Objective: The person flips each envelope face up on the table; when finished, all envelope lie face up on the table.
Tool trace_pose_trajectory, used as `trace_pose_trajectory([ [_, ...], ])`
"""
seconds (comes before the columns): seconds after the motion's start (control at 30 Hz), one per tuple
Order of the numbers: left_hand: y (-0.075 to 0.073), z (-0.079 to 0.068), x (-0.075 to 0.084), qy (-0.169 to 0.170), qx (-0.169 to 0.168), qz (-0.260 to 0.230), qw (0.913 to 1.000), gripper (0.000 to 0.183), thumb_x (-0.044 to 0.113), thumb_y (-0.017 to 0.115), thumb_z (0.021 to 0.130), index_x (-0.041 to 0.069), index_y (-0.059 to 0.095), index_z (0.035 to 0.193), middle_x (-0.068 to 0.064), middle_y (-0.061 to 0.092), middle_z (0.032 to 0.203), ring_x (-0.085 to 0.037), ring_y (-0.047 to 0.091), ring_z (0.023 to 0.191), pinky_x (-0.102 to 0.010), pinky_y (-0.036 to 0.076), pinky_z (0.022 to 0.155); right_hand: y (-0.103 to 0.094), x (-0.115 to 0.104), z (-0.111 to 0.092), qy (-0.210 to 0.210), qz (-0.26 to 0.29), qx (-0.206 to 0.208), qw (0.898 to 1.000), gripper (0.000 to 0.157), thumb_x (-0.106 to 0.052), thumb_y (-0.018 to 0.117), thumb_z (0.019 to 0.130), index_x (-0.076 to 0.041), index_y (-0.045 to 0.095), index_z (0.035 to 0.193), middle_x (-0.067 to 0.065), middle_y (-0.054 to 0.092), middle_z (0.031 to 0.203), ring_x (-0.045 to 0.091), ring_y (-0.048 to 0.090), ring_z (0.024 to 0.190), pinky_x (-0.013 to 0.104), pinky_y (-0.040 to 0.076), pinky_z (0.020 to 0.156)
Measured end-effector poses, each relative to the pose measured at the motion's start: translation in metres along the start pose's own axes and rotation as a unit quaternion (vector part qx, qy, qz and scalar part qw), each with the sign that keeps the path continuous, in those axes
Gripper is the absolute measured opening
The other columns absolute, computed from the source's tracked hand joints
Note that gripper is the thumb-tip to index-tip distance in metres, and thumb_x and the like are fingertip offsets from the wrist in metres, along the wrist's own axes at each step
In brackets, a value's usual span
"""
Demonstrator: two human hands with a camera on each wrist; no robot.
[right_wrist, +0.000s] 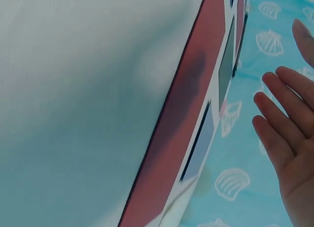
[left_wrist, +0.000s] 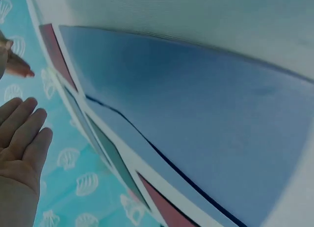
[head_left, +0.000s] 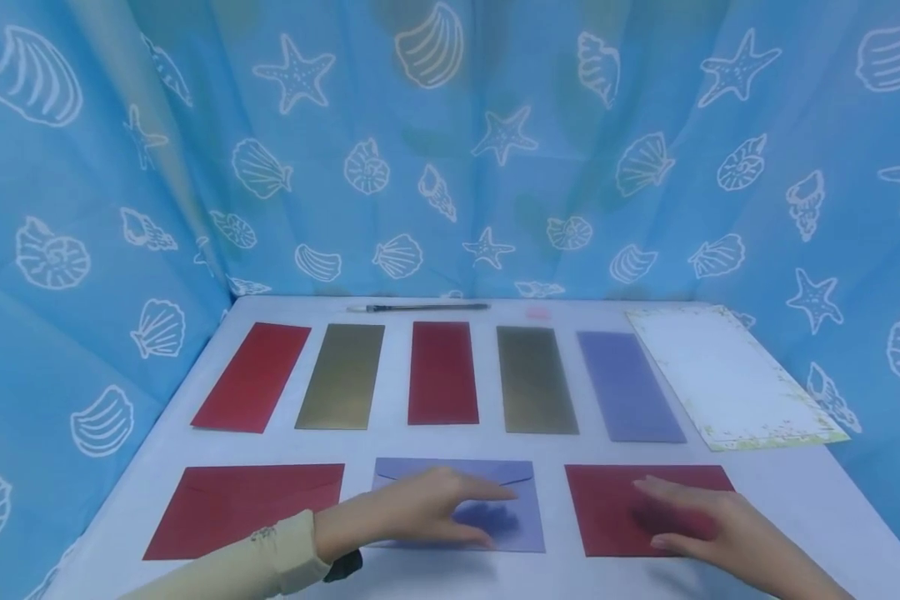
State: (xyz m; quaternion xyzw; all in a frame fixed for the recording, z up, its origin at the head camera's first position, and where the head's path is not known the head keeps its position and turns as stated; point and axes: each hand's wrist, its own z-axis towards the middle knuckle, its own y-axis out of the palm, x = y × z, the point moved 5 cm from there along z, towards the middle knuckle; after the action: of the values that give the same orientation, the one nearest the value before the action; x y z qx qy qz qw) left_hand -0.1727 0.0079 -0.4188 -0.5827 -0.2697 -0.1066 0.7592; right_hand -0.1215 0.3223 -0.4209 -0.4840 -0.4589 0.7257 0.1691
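My left hand (head_left: pixel 427 507) hovers over a lilac envelope (head_left: pixel 528 500) in the front row, casting a shadow on it. Its fingers are extended and hold nothing; the palm and several straight fingers also show in the left wrist view. Over the red envelope (head_left: pixel 600 492) at the front right hovers my right hand (head_left: pixel 708 521). In the right wrist view its fingers (right_wrist: pixel 282 136) are nearly straight with nothing between them. Another red envelope (head_left: pixel 247 500) lies at the front left, partly covered by my left sleeve (head_left: pixel 281 554).
Behind lies a row of envelopes: a red one (head_left: pixel 255 375), a gold one (head_left: pixel 342 375), a red one (head_left: pixel 442 375), a gold one (head_left: pixel 536 379) and a lilac one (head_left: pixel 630 387). A floral-bordered sheet (head_left: pixel 727 375), a pen (head_left: pixel 427 307) and a small pink item (head_left: pixel 537 313) lie farther back.
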Motion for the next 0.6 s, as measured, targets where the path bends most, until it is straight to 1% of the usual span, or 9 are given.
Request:
trace_pose_trajectory([
  [0.1,0.006,0.011,0.001,0.015,-0.006,-0.007,0.9998,0.055,0.031,0.068,0.091,0.008,0.053,0.138,-0.001,0.06,0.131,0.001,0.058,0.11,-0.011,0.041,0.092,-0.005,0.007,-0.005,-0.001,-0.012,0.018,1.0,0.061,-0.033,0.077,0.081,-0.015,0.057,0.136,0.006,0.066,0.12,0.005,0.061,0.096,0.023,0.055,0.072],
  [0.23,0.014,0.025,0.002,0.022,-0.015,-0.012,0.9996,0.056,0.032,0.068,0.091,0.009,0.051,0.14,0.001,0.059,0.133,0.004,0.058,0.106,-0.011,0.042,0.091,-0.011,0.016,-0.012,0.02,-0.017,0.016,1.0,0.062,-0.035,0.076,0.081,-0.015,0.057,0.137,0.004,0.067,0.118,0.003,0.061,0.093,0.023,0.055,0.07],
  [0.33,0.019,0.035,0.004,0.02,-0.023,-0.014,0.9994,0.057,0.032,0.069,0.09,0.01,0.051,0.14,0.002,0.059,0.133,0.006,0.057,0.107,-0.009,0.042,0.09,-0.016,0.022,-0.017,0.034,-0.028,0.017,0.999,0.062,-0.036,0.076,0.081,-0.015,0.058,0.136,0.004,0.068,0.117,0.002,0.061,0.094,0.023,0.055,0.07],
  [0.4,0.021,0.042,0.006,0.018,-0.032,-0.013,0.9992,0.058,0.032,0.069,0.09,0.011,0.051,0.14,0.004,0.06,0.132,0.009,0.058,0.093,-0.007,0.042,0.085,-0.019,0.026,-0.021,0.039,-0.039,0.024,0.998,0.062,-0.036,0.077,0.079,-0.014,0.059,0.134,0.005,0.068,0.115,0.001,0.061,0.097,0.023,0.056,0.069],
  [0.47,0.023,0.049,0.008,0.018,-0.042,-0.001,0.999,0.059,0.032,0.07,0.09,0.012,0.05,0.141,0.005,0.063,0.126,0.011,0.053,0.075,-0.003,0.041,0.076,-0.021,0.032,-0.024,0.051,-0.045,0.024,0.997,0.061,-0.036,0.078,0.079,-0.011,0.061,0.132,0.006,0.069,0.113,0.0,0.061,0.095,0.024,0.056,0.068],
  [0.53,0.024,0.056,0.01,0.022,-0.051,0.009,0.9984,0.059,0.032,0.07,0.089,0.012,0.05,0.141,0.007,0.065,0.122,0.007,0.042,0.059,-0.003,0.039,0.066,-0.023,0.039,-0.027,0.064,-0.057,0.025,0.996,0.06,-0.036,0.079,0.077,-0.007,0.063,0.127,0.008,0.07,0.11,0.0,0.062,0.092,0.026,0.056,0.067],
  [0.57,0.025,0.06,0.012,0.028,-0.054,0.018,0.998,0.059,0.032,0.07,0.089,0.012,0.05,0.141,0.007,0.065,0.122,0.002,0.036,0.053,-0.004,0.038,0.063,-0.024,0.043,-0.028,0.073,-0.065,0.024,0.995,0.06,-0.037,0.08,0.076,-0.006,0.064,0.125,0.008,0.07,0.108,0.0,0.062,0.09,0.027,0.057,0.066],
  [0.6,0.025,0.064,0.013,0.034,-0.057,0.024,0.9975,0.059,0.032,0.07,0.089,0.011,0.05,0.141,0.006,0.065,0.121,0.0,0.034,0.053,-0.004,0.037,0.062,-0.026,0.046,-0.029,0.078,-0.077,0.026,0.994,0.06,-0.038,0.08,0.075,-0.006,0.065,0.123,0.008,0.07,0.107,0.0,0.062,0.089,0.028,0.057,0.066],
])
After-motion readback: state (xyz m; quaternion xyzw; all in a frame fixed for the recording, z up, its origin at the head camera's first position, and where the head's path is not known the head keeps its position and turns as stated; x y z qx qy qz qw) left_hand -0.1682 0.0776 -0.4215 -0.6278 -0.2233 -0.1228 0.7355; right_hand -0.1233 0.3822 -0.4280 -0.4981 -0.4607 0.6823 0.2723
